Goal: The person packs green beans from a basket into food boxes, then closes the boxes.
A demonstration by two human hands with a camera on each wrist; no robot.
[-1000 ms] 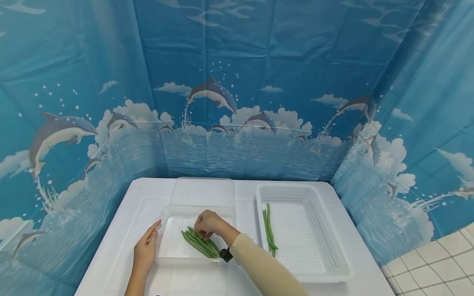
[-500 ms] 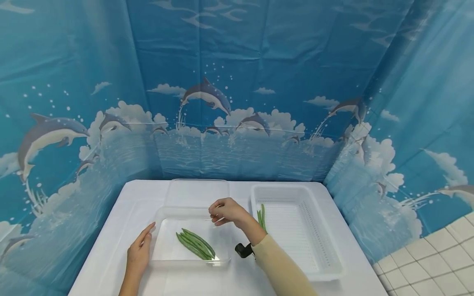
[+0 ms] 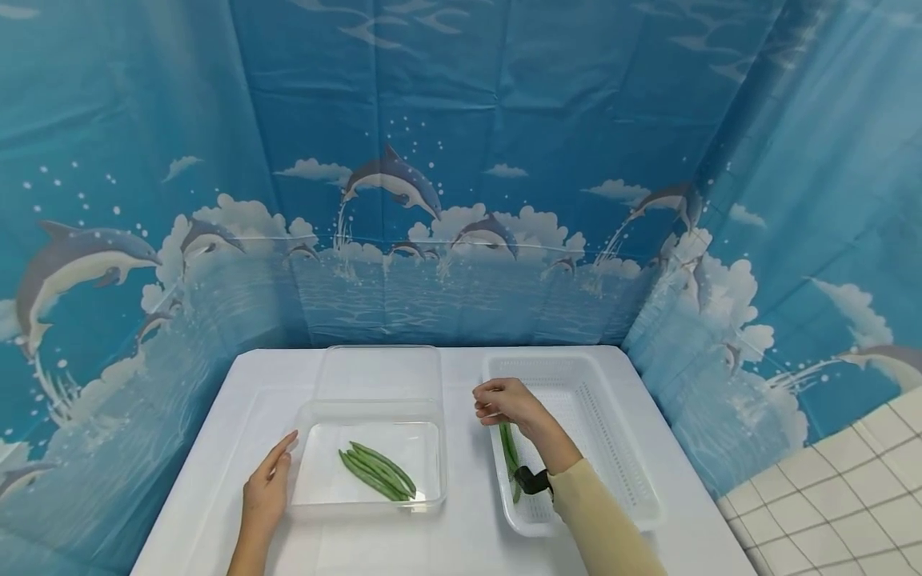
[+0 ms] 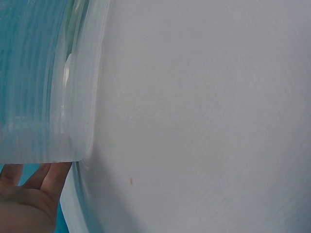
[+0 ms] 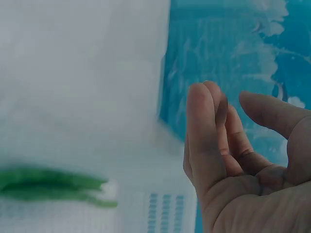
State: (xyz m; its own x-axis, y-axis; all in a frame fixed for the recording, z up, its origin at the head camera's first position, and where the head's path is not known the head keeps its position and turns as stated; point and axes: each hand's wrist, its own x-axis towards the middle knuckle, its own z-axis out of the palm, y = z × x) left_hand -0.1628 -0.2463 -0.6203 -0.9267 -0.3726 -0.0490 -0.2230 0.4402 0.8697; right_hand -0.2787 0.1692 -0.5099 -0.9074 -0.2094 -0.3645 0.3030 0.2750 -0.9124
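Note:
My left hand [image 3: 265, 492] rests its straight fingers against the left side of a clear plastic container [image 3: 317, 464]; the left wrist view shows the fingertips [image 4: 57, 177] right at the container's corner. Inside the container lies a small bundle of green beans [image 3: 378, 474]. My right hand [image 3: 513, 405] hovers over the left edge of a white perforated basket [image 3: 637, 472], fingers loosely bent. In the right wrist view a gap separates thumb and fingers [image 5: 201, 126], with nothing between them. Several green beans [image 3: 508, 448] lie along the basket's left side, partly hidden by the right hand and wrist camera.
A clear lid [image 3: 380, 374] lies flat behind the container. White cloth [image 3: 461, 536] covers the table, and a dolphin-print curtain [image 3: 461, 176] encloses its back and sides. A black camera [image 3: 533, 480] is worn on the right wrist.
My right hand has left the beans in the container and moved right, over the basket's left edge. The left hand has stayed by the container.

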